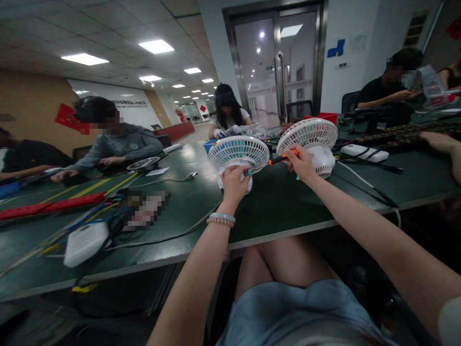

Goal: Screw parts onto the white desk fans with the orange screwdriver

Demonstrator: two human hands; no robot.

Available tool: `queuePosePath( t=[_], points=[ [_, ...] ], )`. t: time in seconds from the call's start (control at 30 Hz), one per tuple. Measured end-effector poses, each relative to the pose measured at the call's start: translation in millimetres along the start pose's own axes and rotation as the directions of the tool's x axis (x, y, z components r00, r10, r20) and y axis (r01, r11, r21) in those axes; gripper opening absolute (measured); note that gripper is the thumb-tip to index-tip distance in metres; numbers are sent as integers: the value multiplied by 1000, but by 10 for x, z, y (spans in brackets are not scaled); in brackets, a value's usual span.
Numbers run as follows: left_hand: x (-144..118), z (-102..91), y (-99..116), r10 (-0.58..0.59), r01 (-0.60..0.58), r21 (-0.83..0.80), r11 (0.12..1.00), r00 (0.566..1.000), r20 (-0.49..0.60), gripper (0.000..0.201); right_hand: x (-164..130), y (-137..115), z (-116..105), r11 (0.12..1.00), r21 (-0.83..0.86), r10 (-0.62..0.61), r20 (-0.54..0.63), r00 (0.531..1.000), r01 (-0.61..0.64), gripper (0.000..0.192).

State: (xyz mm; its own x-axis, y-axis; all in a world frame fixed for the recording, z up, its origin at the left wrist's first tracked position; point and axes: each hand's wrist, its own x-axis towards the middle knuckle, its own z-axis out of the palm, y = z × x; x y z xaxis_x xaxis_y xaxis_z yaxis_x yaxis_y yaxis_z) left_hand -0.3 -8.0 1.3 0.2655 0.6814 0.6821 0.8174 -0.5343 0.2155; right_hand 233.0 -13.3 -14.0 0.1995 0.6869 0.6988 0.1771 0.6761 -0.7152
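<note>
A white desk fan (225, 153) stands on the green table in front of me, its round grille tilted upward. My left hand (235, 181) wraps round the back of this fan, just below the grille. A small teal piece (248, 172) shows at its fingertips; whether it belongs to the fan I cannot tell. Between the two fans, my right hand (301, 163) grips an orange-and-black screwdriver (280, 158), which points left toward the first fan. The second white fan (326, 154) stands close behind my right hand.
On the green table (284, 214), a white box (87, 242), cables and a pixelated flat object lie to the left. A white power strip (364, 153) and dark cables lie right. Across the table a gloved person (230, 113) sits; others work at both sides. A hand (441, 144) rests at far right.
</note>
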Motion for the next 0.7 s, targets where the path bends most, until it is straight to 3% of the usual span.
queuePosePath(
  t=[0.2, 0.47, 0.7],
  points=[
    [1, 6, -11, 3, -3, -5, 1000, 1000, -6, 25, 12, 44, -9, 993, 116, -4, 5, 1000, 4, 32],
    [-1, 6, -15, 12, -13, -5, 1000, 1000, -8, 25, 35, -6, 4, 994, 110, -16, -26, 1000, 19, 29],
    [-3, 13, -17, 24, -24, -18, 1000, 1000, -18, 24, 17, -38, -18, 949, 307, 42, 114, 993, -75, 24]
  ],
)
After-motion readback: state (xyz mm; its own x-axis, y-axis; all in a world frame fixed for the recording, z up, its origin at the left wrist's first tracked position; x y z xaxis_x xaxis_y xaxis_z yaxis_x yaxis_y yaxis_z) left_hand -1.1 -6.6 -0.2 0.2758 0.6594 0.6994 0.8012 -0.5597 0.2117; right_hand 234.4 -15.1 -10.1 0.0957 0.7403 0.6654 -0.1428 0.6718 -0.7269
